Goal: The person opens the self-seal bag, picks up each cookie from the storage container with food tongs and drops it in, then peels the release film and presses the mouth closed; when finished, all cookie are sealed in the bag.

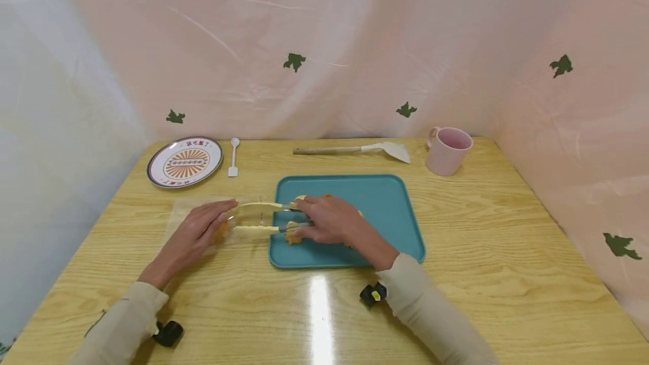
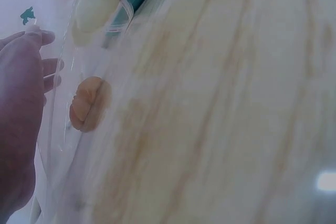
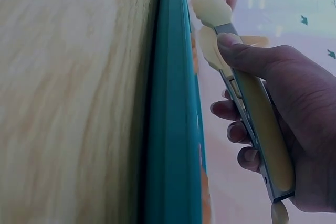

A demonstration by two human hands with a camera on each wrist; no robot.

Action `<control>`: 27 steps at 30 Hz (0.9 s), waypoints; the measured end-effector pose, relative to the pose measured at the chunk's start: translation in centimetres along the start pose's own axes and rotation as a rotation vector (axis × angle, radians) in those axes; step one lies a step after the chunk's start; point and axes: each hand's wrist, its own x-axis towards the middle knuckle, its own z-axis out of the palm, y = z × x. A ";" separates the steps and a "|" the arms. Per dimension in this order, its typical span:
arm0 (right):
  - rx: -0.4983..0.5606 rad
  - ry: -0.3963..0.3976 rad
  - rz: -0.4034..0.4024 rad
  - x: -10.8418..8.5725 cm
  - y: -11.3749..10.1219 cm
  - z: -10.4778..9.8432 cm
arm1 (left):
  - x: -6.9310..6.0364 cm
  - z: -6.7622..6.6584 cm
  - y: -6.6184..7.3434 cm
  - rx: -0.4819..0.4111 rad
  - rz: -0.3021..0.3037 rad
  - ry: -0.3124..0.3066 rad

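My left hand holds the edge of a clear plastic bag lying left of the teal tray. Inside the bag, an orange-brown food piece shows through the film in the left wrist view. With my right hand I grip cream-tipped tongs above the tray, thumb on one arm and fingers around the other. The tongs' spread tips point left, beside the left fingertips, and seem to be within the bag's mouth. Several food pieces lie on the tray, partly hidden under the right hand.
Along the back of the wooden table are a patterned plate, a small white spoon, a wooden-handled spatula and a pink mug. A pale curtain with green leaf shapes hangs behind the table.
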 end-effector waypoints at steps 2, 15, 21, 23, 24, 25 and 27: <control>0.017 0.005 0.013 -0.5 0.3 -0.1 | 0.0 0.0 0.1 -0.001 -0.014 -0.005; 0.051 0.099 0.126 -5.4 3.7 -0.9 | -0.1 0.0 0.0 -0.008 -0.016 -0.006; 0.054 0.124 0.191 -7.8 5.4 -1.5 | -0.1 0.0 0.0 -0.010 -0.010 -0.005; 0.040 0.134 0.213 -8.4 5.8 -1.7 | -0.1 0.1 0.0 -0.007 -0.017 -0.009; 0.033 0.139 0.225 -8.7 6.0 -1.7 | -0.1 0.1 0.0 -0.005 -0.018 -0.011; 0.024 0.144 0.234 -9.0 6.2 -1.8 | -0.2 0.1 -0.1 -0.003 -0.020 -0.012; 0.008 0.155 0.255 -9.6 6.6 -1.8 | -0.2 0.1 -0.1 -0.002 -0.019 -0.011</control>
